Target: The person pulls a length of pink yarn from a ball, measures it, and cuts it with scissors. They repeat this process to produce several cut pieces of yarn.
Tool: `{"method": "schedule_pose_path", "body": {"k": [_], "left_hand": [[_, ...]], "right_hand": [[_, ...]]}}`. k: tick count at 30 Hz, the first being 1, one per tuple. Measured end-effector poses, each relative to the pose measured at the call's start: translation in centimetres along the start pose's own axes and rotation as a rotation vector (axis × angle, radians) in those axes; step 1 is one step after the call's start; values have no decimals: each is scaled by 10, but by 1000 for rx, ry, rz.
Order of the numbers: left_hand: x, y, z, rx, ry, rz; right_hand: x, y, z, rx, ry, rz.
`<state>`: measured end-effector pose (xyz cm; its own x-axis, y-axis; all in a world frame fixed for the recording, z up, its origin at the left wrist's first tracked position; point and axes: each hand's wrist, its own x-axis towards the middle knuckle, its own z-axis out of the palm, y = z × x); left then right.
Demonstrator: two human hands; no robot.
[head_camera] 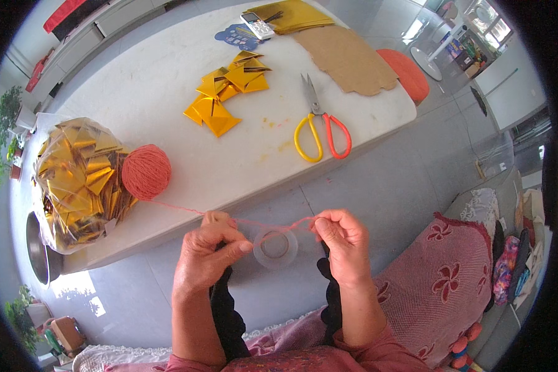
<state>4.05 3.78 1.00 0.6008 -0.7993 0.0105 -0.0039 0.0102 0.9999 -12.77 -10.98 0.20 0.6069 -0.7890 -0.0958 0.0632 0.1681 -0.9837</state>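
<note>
My left hand point(211, 255) grips a strand of coral-pink yarn point(260, 225) in front of the table's near edge. My right hand point(342, 242) pinches the same yarn between thumb and fingertips, and the strand crosses over itself between the hands. From my left hand the yarn runs to a coral-pink yarn ball point(147, 172) on the table. A clear plastic bag point(81, 181) full of folded gold foil paper pieces touches the ball's left side. More folded gold pieces point(228, 86) lie in a group mid-table. Scissors point(315, 118) with one yellow and one red handle rest with blades slightly apart.
Below my hands is a clear ring-shaped object point(275, 249). A brown cardboard sheet point(348, 60), gold sheets point(293, 16), a white handheld device point(257, 25) and a blue card point(239, 36) lie at the table's far side. An orange stool point(403, 74) stands beyond; a covered sofa point(432, 279) is at right.
</note>
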Motion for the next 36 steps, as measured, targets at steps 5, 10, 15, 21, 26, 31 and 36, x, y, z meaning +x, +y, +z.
{"method": "schedule_pose_path", "body": {"k": [5, 10, 15, 21, 26, 31, 36], "left_hand": [[0, 2, 2, -366, 17, -57], [2, -4, -10, -991, -41, -219], [4, -6, -9, -1119, -109, -309], [2, -14, 17, -1041, -166, -309], [3, -12, 38, -1031, -143, -291], [2, -7, 51, -1056, -44, -244], [4, -14, 36, -1021, 92, -288]], "right_hand": [[-1, 0, 8, 72, 64, -97], [-1, 4, 9, 87, -6, -123], [1, 4, 8, 70, 30, -87], [-3, 5, 19, -68, 55, -19], [-10, 5, 33, 244, -407, 111], [-11, 10, 39, 99, -486, 49], [-12, 8, 34, -207, -431, 165]]}}
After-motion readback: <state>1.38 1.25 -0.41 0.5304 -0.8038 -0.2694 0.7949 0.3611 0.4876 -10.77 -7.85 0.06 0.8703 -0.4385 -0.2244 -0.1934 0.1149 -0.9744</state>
